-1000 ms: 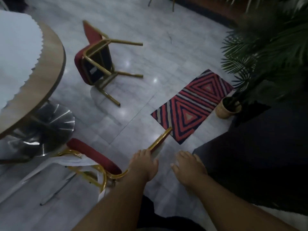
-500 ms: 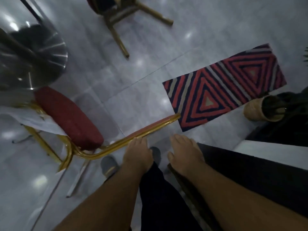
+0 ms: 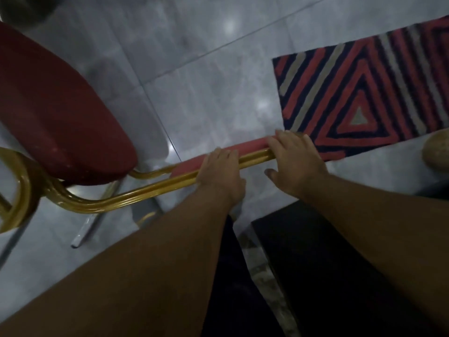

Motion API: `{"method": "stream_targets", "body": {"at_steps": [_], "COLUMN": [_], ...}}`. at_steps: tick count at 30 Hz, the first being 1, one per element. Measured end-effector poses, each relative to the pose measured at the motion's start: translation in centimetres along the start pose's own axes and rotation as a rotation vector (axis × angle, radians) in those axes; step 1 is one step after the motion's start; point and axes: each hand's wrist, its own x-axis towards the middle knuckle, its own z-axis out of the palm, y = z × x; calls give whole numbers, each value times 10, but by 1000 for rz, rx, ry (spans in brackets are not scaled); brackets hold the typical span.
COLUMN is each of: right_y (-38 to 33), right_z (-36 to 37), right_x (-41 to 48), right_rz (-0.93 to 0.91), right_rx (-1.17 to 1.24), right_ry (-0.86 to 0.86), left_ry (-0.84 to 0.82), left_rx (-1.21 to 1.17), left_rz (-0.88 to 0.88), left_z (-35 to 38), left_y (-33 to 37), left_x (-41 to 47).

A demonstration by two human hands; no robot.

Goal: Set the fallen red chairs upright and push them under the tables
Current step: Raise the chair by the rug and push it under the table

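**user1:** Right hand (image 3: 295, 164) has moved onto the backrest (image 3: 245, 148) since half a second ago; before, only the left hand (image 3: 222, 176) was on it.

**user2:** Yep. Both sets of fingers are curled over the top rail, clamped on it. The chair (image 3: 60, 113) stands upright, seat to the left, rug (image 3: 364, 88) beyond. I'd push level and low, both hands evenly, so the legs slide on the tile instead of tipping.
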Motion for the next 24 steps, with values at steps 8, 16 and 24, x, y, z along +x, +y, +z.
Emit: {"method": "stream_targets", "body": {"at_steps": [8, 16, 24], "right_y": [18, 6, -38], "right_z": [19, 6, -60], "right_x": [25, 9, -65], "right_rz": [-162, -248, -355], "right_rx": [-50, -146, -128], "right_ry": [182, 229, 292], "left_ry": [252, 273, 436], "left_rx": [16, 88, -8], "left_rz": [-53, -37, 151], "left_z": [27, 29, -11], "left_y": [6, -2, 5], "left_x": [23, 3, -86]}}
